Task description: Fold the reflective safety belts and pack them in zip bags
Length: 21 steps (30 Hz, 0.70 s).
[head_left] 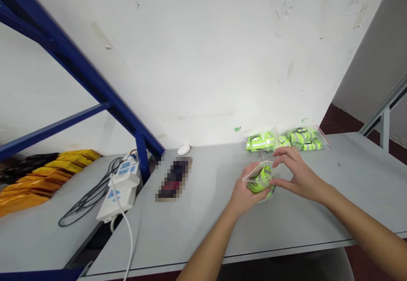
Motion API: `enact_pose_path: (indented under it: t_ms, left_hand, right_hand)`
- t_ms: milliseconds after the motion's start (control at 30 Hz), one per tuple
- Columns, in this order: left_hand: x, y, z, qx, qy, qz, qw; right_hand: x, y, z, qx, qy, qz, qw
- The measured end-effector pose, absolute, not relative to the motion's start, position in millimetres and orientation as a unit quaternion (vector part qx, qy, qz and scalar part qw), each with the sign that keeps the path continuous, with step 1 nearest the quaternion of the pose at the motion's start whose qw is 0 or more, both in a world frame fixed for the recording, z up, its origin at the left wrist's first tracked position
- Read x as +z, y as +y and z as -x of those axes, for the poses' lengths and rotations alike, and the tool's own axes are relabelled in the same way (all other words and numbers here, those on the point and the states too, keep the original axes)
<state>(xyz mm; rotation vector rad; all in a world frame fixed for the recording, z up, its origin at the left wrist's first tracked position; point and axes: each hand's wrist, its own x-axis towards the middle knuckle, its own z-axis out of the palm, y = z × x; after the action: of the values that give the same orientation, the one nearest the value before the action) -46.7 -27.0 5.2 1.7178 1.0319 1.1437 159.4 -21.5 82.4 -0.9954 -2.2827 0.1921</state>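
A clear zip-lock bag (254, 174) with a white-edged mouth stands gaping above the table. Inside it is a rolled neon-yellow reflective strap or vest (261, 182) with grey bands. My left hand (243, 196) wraps around the bag from the left, thumb across its front. On the other side, my right hand (295, 174) has its fingers curled at the bag's mouth and its thumb against the bag's right side. Just behind lie packed clear bags of the same neon material, one bag (260, 142) at left and another bag (305, 139) at right.
A blurred-out dark phone-like object (174, 179) and a white oval object (183, 150) lie at the table's left. Beyond are white power strips (119, 192), black cable (92, 192), a blue frame (104, 98) and orange-yellow packages (47, 177). A white wall (203, 60) backs the grey table (197, 226).
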Motion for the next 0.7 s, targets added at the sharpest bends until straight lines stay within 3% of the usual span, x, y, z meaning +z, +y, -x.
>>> enact_pose_path:
  t_ms: [133, 400, 700]
  left_hand:
    - [-0.8, -26.9, 45.4, 0.425, 0.412, -0.693, 0.410]
    - [-11.9, -24.0, 47.1, 0.392, 0.426, -0.692, 0.431]
    - [-0.5, -27.9, 47.4, 0.409, 0.419, -0.658, 0.473]
  right_hand:
    - [96.1, -26.9, -154.0, 0.028, -0.897, 0.374, 0.233]
    - [79.2, -38.8, -126.4, -0.156, -0.904, 0.349, 0.192]
    - [67.5, -42.3, -114.2, -0.184, -0.925, 0.303, 0.139]
